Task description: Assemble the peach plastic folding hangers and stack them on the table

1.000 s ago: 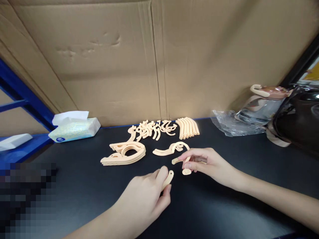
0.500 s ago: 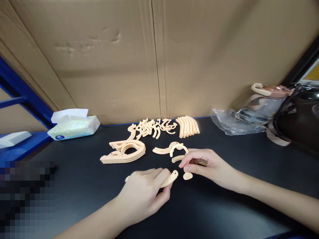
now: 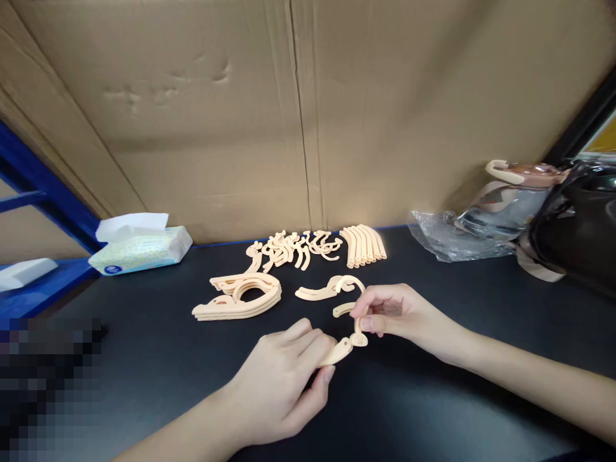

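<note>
Over the dark table, my left hand (image 3: 289,372) is closed around a beige plastic hanger arm (image 3: 338,351), whose holed end sticks out past the fingers. My right hand (image 3: 392,311) pinches a curved beige hanger hook (image 3: 353,280). The hook's flat round base (image 3: 359,339) meets the tip of the hanger arm; whether they are joined I cannot tell. Just behind the hook lie a curved hanger arm (image 3: 315,293) and a short piece (image 3: 342,310) partly covered by my right hand. To the left sits a stack of folded hangers (image 3: 240,308).
At the back lie a heap of loose hooks (image 3: 289,247) and a row of hanger arms (image 3: 363,245). A tissue pack (image 3: 144,249) is at the left. A clear plastic bag (image 3: 443,237), a water bottle (image 3: 505,202) and a dark bag (image 3: 572,231) occupy the right. Cardboard (image 3: 216,128) stands behind.
The hook's base has come down onto the tip of the hanger arm; before, a gap separated them. The arm's end has shifted slightly right and down.
</note>
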`<state>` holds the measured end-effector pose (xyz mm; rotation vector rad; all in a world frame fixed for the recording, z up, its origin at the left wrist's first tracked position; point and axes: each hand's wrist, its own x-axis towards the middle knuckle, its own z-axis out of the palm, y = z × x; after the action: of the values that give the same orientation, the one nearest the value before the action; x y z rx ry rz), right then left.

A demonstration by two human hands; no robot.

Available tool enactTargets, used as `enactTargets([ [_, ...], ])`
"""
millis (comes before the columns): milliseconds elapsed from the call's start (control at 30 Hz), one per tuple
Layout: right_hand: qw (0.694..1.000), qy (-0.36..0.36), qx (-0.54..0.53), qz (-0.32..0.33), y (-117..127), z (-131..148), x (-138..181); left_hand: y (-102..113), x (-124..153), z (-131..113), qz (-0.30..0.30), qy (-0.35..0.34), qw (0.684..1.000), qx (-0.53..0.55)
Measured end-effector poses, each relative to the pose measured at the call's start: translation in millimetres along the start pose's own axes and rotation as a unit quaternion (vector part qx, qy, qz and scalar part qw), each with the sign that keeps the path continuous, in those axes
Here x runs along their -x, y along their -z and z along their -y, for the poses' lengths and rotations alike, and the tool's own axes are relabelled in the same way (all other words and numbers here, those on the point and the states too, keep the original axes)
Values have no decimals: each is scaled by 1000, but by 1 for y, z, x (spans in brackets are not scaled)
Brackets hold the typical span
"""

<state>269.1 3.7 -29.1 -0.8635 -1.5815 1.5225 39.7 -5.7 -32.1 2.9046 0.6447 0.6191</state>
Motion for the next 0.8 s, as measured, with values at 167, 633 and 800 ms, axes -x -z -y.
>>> enactTargets([
  [167, 1000, -22, -12, -7, 1, -1, 0, 3, 0, 0, -14, -20, 999, -25],
  [633, 999, -39, 15, 27, 2, 9, 1, 0, 1, 2, 7, -26, 997, -70],
  [800, 998, -35, 31, 39, 4, 9, 0, -1, 2, 3, 2, -25, 998, -61],
])
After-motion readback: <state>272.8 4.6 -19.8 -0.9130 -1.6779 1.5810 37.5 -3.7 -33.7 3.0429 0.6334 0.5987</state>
